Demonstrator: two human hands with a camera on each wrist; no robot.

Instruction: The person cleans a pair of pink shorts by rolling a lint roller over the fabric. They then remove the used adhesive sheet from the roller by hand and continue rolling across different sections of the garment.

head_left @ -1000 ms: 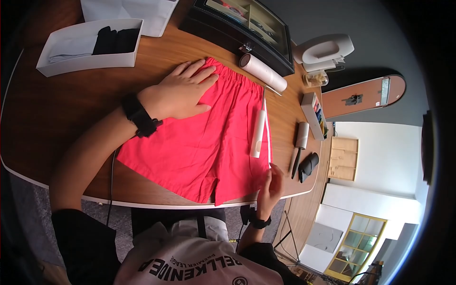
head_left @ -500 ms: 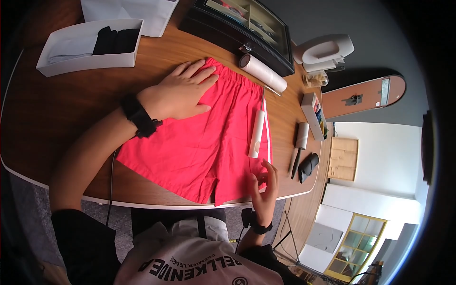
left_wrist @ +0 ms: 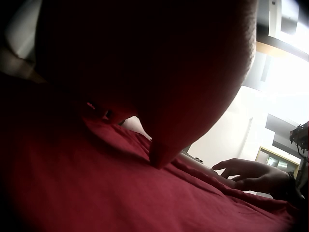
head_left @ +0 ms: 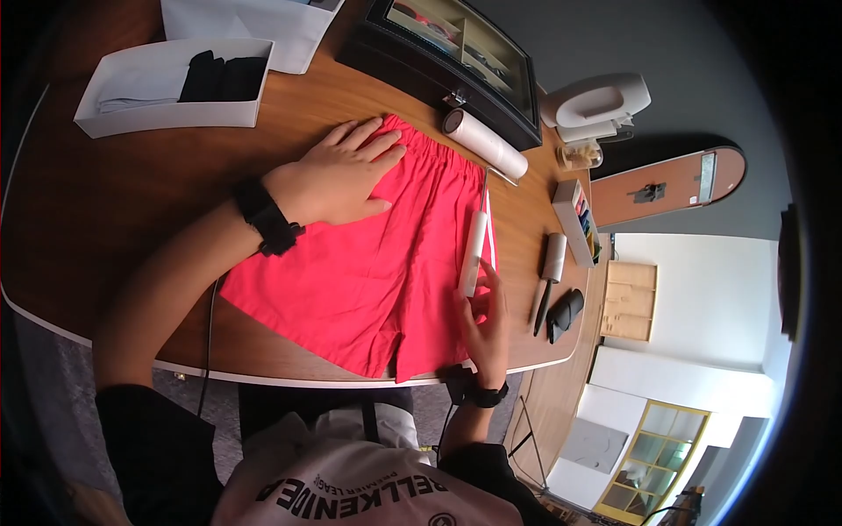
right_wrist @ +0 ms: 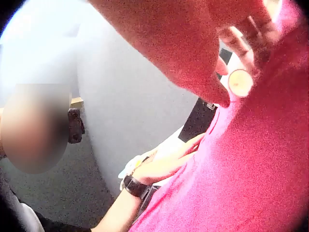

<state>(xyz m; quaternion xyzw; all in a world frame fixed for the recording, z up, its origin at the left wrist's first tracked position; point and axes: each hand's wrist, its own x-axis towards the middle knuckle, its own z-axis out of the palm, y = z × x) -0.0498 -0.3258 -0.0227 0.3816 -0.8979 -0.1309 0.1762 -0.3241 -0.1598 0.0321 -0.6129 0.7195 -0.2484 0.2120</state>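
Red shorts [head_left: 377, 272] with a white side stripe lie spread on the table. My left hand [head_left: 338, 180] rests palm down with fingers spread at their upper left, by the waistband. A roller's white handle [head_left: 474, 250] lies on the side of the shorts, joined by a metal rod to its pale roller head [head_left: 487, 145] beyond the waistband. At the handle's lower end is my right hand [head_left: 487, 329], thumb and fingers apart on either side. In the right wrist view, the handle's round end [right_wrist: 240, 83] shows beside the fingers; contact is unclear.
A white box [head_left: 175, 114] with folded white and black cloth stands at the upper left. A black display case [head_left: 438, 74] borders the roller head. On the right lie a second roller [head_left: 554, 256], a black pouch [head_left: 565, 316] and a small box [head_left: 574, 219].
My right hand has moved from the lower side edge of the shorts up and left to the handle's end. My left hand stays on the shorts. The head view has shifted slightly.
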